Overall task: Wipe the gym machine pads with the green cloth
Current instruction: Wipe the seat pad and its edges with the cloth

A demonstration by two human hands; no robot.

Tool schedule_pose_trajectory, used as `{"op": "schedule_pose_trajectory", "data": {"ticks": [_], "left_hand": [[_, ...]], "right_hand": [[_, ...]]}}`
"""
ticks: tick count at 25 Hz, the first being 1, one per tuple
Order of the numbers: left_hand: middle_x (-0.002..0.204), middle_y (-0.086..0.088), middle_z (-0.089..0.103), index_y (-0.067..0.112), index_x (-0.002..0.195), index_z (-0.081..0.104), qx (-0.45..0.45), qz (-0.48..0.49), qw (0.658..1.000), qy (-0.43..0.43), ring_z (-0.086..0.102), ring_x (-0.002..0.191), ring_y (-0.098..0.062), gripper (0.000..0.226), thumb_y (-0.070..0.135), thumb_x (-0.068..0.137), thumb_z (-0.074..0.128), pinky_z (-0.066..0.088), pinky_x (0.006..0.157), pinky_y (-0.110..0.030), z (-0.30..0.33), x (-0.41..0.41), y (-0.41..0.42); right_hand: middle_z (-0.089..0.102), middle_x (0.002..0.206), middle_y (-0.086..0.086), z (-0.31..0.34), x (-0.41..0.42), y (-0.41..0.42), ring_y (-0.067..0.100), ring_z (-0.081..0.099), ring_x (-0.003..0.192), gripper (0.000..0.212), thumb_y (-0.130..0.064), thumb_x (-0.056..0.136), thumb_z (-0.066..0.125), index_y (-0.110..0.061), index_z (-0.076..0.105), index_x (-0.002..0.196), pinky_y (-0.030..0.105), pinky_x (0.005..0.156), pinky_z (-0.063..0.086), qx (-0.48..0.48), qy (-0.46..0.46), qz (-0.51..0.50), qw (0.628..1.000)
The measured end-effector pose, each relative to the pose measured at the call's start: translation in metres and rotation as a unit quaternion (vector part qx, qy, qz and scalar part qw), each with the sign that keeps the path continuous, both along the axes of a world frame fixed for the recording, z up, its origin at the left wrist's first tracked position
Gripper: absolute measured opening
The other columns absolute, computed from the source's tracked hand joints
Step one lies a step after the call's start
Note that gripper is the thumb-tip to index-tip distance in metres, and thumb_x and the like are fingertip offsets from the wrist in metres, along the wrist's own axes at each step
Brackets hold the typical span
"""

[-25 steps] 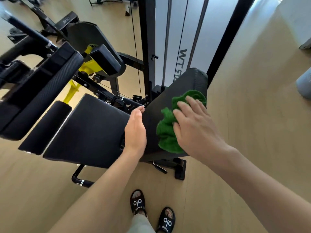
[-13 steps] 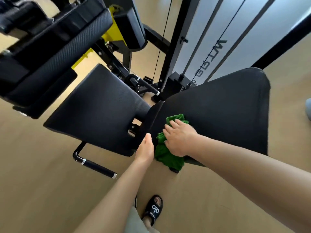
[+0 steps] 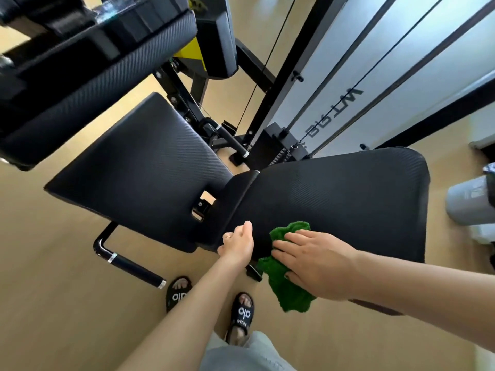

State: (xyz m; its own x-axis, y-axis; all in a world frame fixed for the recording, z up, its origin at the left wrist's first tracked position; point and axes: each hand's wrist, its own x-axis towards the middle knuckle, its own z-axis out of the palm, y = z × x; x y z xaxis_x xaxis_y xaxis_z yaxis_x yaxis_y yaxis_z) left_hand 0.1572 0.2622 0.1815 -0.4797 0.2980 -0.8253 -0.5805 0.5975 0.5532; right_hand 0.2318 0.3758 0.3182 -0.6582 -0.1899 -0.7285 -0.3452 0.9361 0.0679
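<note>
A large black back pad (image 3: 348,199) fills the right middle of the head view. My right hand (image 3: 316,263) lies flat on the green cloth (image 3: 286,290) and presses it against the pad's near lower corner; part of the cloth hangs below the edge. My left hand (image 3: 238,243) grips the pad's left near edge with curled fingers. A black seat pad (image 3: 139,170) sits to the left, and a third black pad (image 3: 93,84) juts out above it at the upper left.
The machine's black upright frame (image 3: 292,68) and cables rise behind the pads beside a white weight-stack cover (image 3: 375,76). A black and chrome handle bar (image 3: 128,263) sticks out low on the left. A grey object (image 3: 468,199) stands at the right edge. Wooden floor lies all around.
The camera has shifted, so the pads look larger and nearer. My right hand has slid the cloth down and right toward the back pad's near corner. My left hand stays on the pad's edge.
</note>
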Motion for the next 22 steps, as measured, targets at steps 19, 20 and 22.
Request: {"op": "schedule_pose_trajectory", "data": {"ticks": [19,20,22], "left_hand": [[0.095,0.006,0.046,0.027,0.083,0.045,-0.121,0.279,0.946,0.112,0.035,0.117,-0.017,0.017,0.025,0.095,0.033,0.019,0.092,-0.036,-0.049,0.022,0.043],[0.096,0.008,0.044,0.026,0.080,0.043,-0.120,0.285,0.946,0.100,0.035,0.118,-0.018,0.018,0.020,0.095,0.034,0.018,0.087,-0.035,-0.053,0.022,0.043],[0.097,0.010,0.044,0.029,0.080,0.046,-0.131,0.260,0.949,0.121,0.036,0.118,-0.018,0.031,0.011,0.098,0.028,0.014,0.084,-0.034,-0.053,0.022,0.043]], "right_hand": [[0.060,0.126,0.017,-0.074,-0.107,0.084,0.037,0.058,0.118,0.038,-0.022,0.105,0.034,-0.003,0.061,0.122,0.046,0.101,0.045,-0.037,-0.099,0.135,0.985],[0.058,0.132,0.016,-0.060,-0.089,0.078,0.035,0.055,0.123,0.041,-0.025,0.105,0.033,-0.004,0.058,0.129,0.047,0.106,0.042,-0.061,-0.106,0.158,0.980],[0.044,0.152,0.009,-0.041,-0.068,0.078,0.027,0.040,0.140,0.050,-0.033,0.107,0.026,-0.007,0.042,0.147,0.042,0.119,0.026,-0.090,-0.129,0.185,0.970]]}}
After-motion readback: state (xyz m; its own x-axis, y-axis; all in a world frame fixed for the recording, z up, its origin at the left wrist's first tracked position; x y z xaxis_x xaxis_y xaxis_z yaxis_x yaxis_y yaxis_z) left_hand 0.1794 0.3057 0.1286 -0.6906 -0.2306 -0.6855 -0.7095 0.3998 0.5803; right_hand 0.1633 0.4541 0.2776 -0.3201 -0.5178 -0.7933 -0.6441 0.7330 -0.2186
